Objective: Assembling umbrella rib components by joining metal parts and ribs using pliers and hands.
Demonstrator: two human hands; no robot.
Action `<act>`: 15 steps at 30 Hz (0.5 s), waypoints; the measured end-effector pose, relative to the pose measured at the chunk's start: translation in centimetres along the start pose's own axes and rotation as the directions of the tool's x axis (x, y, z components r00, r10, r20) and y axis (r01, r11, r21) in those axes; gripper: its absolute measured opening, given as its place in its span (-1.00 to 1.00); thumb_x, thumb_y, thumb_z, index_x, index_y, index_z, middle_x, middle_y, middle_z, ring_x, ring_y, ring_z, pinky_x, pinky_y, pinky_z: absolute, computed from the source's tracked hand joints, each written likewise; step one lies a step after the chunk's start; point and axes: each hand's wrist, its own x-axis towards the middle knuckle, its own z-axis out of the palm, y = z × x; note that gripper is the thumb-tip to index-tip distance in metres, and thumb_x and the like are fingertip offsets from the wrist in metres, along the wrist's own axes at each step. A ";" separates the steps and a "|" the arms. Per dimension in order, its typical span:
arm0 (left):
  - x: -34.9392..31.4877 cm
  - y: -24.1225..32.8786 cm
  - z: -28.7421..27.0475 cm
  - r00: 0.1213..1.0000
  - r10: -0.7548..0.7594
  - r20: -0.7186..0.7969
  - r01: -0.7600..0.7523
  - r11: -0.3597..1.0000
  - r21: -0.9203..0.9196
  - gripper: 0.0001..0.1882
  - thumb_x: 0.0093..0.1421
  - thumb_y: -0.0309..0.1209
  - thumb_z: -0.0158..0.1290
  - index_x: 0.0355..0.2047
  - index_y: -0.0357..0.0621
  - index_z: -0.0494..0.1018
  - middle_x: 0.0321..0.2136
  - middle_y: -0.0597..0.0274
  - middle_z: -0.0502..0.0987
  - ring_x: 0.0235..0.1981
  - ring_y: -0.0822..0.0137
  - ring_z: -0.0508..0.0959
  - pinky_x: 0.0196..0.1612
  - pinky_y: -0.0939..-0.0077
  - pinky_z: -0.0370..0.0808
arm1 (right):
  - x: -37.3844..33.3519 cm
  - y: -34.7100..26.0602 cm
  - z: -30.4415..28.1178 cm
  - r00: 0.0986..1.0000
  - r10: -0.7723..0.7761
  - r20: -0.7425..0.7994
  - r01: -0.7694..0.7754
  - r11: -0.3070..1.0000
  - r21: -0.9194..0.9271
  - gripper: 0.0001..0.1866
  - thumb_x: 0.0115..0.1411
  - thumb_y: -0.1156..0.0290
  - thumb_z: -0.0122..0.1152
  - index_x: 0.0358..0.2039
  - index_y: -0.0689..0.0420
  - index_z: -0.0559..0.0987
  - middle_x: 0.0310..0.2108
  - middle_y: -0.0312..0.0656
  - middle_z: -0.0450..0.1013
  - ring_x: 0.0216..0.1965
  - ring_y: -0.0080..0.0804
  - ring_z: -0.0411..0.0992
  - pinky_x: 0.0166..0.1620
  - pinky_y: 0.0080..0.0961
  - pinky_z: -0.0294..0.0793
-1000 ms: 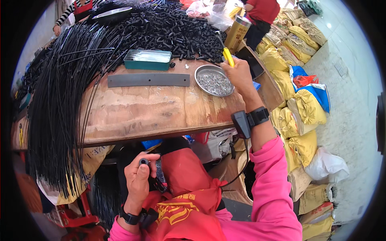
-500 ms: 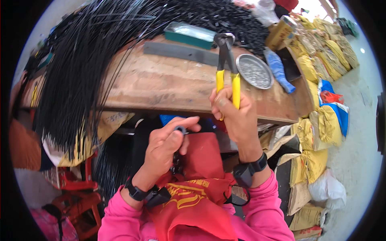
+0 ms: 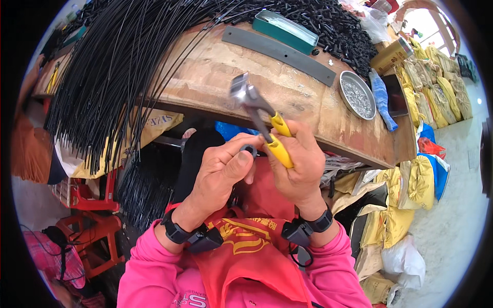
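Pinched between the thumb and fingers of my left hand (image 3: 213, 177) is a short black tube piece (image 3: 249, 149), its round open end facing up. My right hand (image 3: 302, 167) is wrapped round the yellow handles of a pair of end-cutting pliers (image 3: 278, 149). Their metal head tilts up and to the left, above the bench's front edge and slightly blurred. Both hands are close together over my lap, with the plier handles beside the tube. Whether anything else is tucked in my left palm is hidden.
On the wooden bench (image 3: 205, 77) lie a grey metal bar (image 3: 277, 53), a green tray (image 3: 285, 32), a round dish of small metal bits (image 3: 358, 95) and a blue wrapped bundle (image 3: 382, 100). Long black strands (image 3: 113, 82) hang over its left side. Black pieces (image 3: 341, 31) are heaped behind.
My right hand has brought the pliers down and left toward my left hand, tilting their head leftward. My left hand keeps the black tube piece and has shifted slightly. The view has shifted too.
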 end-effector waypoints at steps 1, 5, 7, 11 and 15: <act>0.0 -0.2 -0.1 1.000 0.028 0.007 -0.029 0.999 0.032 -0.45 0.26 -0.04 -0.06 -0.08 -0.38 0.42 -0.29 0.25 0.42 -0.54 0.57 0.34 -0.44 0.69 0.29 | -0.1 0.0 0.0 0.998 0.065 -0.009 -0.065 0.997 0.051 -0.82 -0.12 0.62 0.25 -0.42 0.25 0.55 -0.36 -0.08 0.40 -0.41 -0.23 0.44 -0.35 -0.47 0.42; -0.4 -0.1 -0.1 0.998 0.062 0.014 -0.063 0.987 0.146 -0.43 0.27 0.00 -0.10 -0.11 -0.36 0.44 -0.32 0.24 0.42 -0.55 0.56 0.34 -0.46 0.67 0.28 | -1.3 0.2 0.5 0.917 0.396 0.053 -0.378 0.813 0.443 -0.88 -0.05 0.63 0.25 -0.43 0.25 0.55 -0.36 -0.15 0.42 -0.38 -0.40 0.44 -0.34 -0.57 0.41; -0.2 -0.2 -0.2 0.997 0.068 0.031 -0.073 0.983 0.170 -0.44 0.27 0.00 -0.11 -0.12 -0.36 0.45 -0.34 0.24 0.42 -0.55 0.56 0.33 -0.46 0.67 0.28 | -1.3 0.2 0.7 0.904 0.425 0.045 -0.386 0.768 0.510 -0.90 -0.06 0.66 0.24 -0.47 0.27 0.53 -0.39 -0.20 0.41 -0.39 -0.50 0.40 -0.32 -0.60 0.39; 0.1 -0.3 -0.2 0.997 0.042 0.067 -0.053 0.985 0.164 -0.45 0.28 -0.01 -0.13 -0.14 -0.34 0.45 -0.40 0.23 0.42 -0.55 0.56 0.33 -0.47 0.67 0.27 | -1.9 -0.2 0.5 0.838 0.517 0.175 -0.432 0.431 0.792 -0.91 0.00 0.67 0.18 -0.44 0.26 0.48 -0.38 -0.25 0.37 -0.38 -0.59 0.33 -0.31 -0.65 0.34; -0.2 -0.5 0.8 0.996 0.086 0.023 -0.089 0.976 0.198 -0.45 0.29 0.00 -0.14 -0.09 -0.32 0.44 -0.36 0.20 0.44 -0.56 0.56 0.34 -0.49 0.68 0.28 | -2.6 -0.7 0.2 0.765 0.602 0.228 -0.459 0.261 0.849 -0.88 0.07 0.66 0.11 -0.35 0.23 0.45 -0.33 -0.28 0.36 -0.36 -0.65 0.30 -0.30 -0.71 0.30</act>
